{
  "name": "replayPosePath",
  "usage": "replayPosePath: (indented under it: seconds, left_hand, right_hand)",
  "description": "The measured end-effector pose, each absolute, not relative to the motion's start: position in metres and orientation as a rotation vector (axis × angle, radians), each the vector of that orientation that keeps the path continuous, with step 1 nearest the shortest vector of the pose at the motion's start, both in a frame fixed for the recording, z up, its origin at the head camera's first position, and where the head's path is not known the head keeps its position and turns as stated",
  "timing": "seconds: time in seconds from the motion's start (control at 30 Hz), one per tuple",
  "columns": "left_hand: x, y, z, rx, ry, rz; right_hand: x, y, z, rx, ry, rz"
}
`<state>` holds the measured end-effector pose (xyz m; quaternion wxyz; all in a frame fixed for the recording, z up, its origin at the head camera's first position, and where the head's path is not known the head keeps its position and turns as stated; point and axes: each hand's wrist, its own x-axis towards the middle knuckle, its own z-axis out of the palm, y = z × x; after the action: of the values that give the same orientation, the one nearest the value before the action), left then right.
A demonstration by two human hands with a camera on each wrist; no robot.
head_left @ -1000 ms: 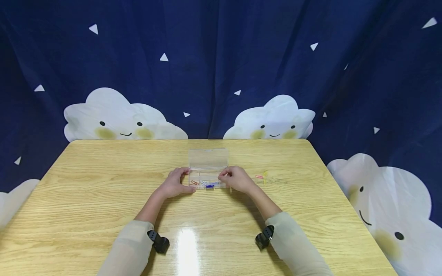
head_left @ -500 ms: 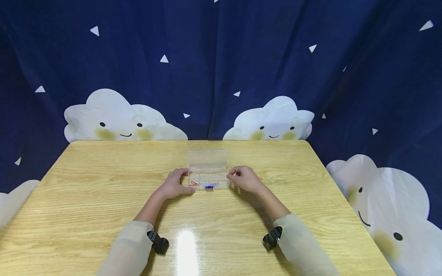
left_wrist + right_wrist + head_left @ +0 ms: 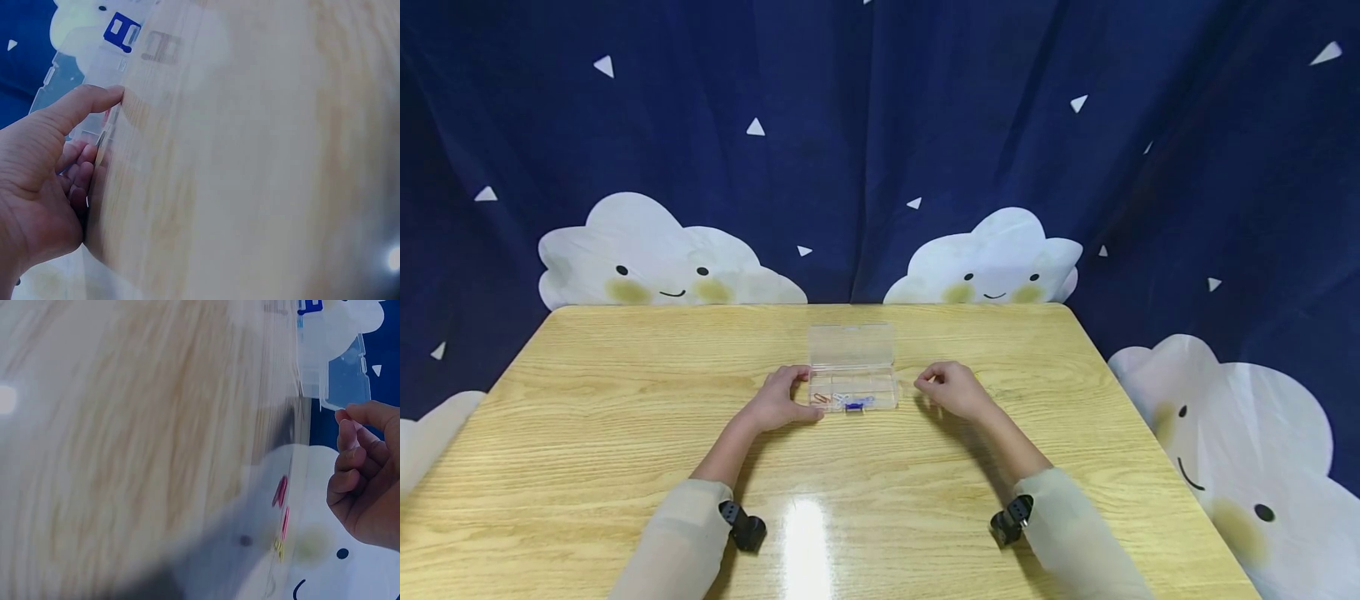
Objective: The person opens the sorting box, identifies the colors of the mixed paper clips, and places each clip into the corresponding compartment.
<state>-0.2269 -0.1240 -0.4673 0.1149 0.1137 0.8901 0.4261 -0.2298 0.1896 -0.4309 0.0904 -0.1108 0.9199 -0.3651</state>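
A clear plastic compartment box (image 3: 880, 383) lies on the table, its transparent lid (image 3: 850, 346) raised at the back. In its front compartments are an orange paper clip (image 3: 822, 398) and several white and blue clips (image 3: 867, 401). A blue latch (image 3: 854, 407) sits on the front edge. My left hand (image 3: 778, 400) grips the box's left end, thumb at the front and fingers behind. To the right of the box, my right hand (image 3: 951, 389) hovers with loosely bent fingers, thumb and index tips close together, nothing visible between them.
In the right wrist view, pink paper clips (image 3: 280, 492) and yellow clips (image 3: 279, 549) lie on the table beyond the right hand, which mostly covers them in the head view. The wooden table (image 3: 625, 433) ends at a dark blue curtain (image 3: 820, 125) with cloud prints.
My right hand has moved from over the box's right side out to the right, toward the loose clips. The left hand and the box have stayed in place.
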Motion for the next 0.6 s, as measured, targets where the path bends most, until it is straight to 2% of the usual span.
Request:
replayPosePath:
  seconds: [0.6]
  left_hand:
    - [-0.227, -0.124, -0.468, 0.329, 2.593, 1.275]
  right_hand:
    - [-0.224, 0.215, -0.432, -0.267, 2.716, -1.1]
